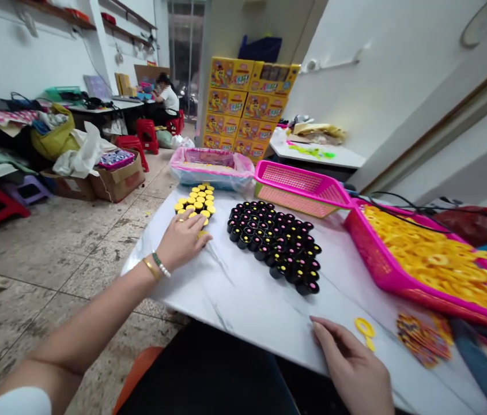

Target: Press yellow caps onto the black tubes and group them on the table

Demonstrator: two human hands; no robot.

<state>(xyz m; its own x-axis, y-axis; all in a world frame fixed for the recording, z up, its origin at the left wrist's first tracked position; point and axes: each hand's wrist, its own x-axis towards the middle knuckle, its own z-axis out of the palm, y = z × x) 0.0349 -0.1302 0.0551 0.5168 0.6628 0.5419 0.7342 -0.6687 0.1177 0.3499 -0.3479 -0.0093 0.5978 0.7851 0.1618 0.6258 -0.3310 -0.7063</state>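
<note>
My left hand [185, 239] reaches over the near end of a group of small black pots with yellow tops [199, 199]. Its fingers are stretched out and touch the nearest tops; part of a yellow top shows by the thumb. To the right stands a cluster of open black pots [269, 236] with pink or yellow dots inside. At the table's front edge is my right hand [351, 360], its thumb and forefinger close together and nothing visible between them. A yellow ring-shaped piece with a short stem [365, 331] lies just beyond it.
A pink basket [368, 253] of yellow ring pieces [433, 259] stands right. Printed packets [425, 340] lie nearby. Behind are another pink basket [299, 178] and a plastic-lined tub [212, 167]. Stacked yellow cartons [243, 109] rise beyond. A person [168, 98] sits at a far table.
</note>
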